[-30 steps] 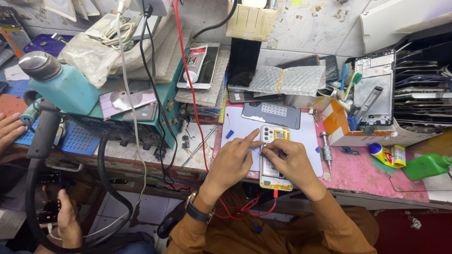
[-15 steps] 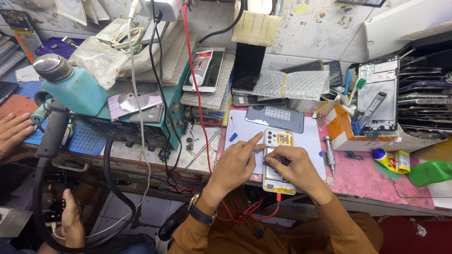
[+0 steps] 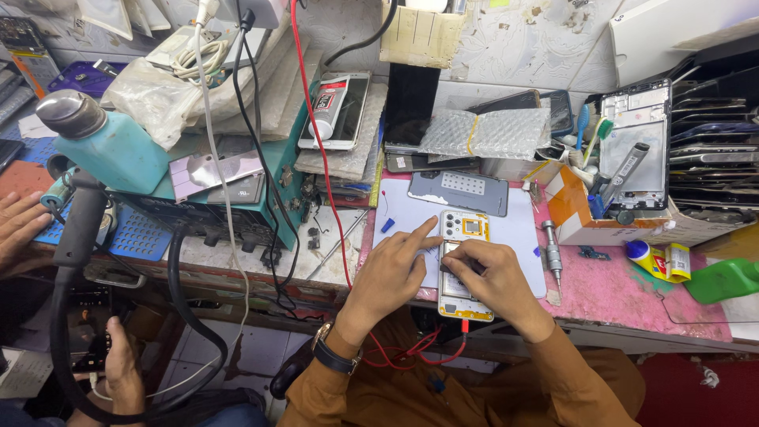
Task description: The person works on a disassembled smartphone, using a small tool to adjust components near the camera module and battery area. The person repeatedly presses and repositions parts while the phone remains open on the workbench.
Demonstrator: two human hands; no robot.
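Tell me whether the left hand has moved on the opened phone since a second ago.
No. The left hand keeps its forefinger by the camera end of the opened phone, same spot relative to the grey back cover above it.

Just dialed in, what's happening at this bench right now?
A person is working on an opened phone lying back-up on a white mat. The left hand points its index finger at the phone's upper part, while the right hand presses on its middle. A screwdriver lies beside the mat, untouched. Another person's hands show at far left.
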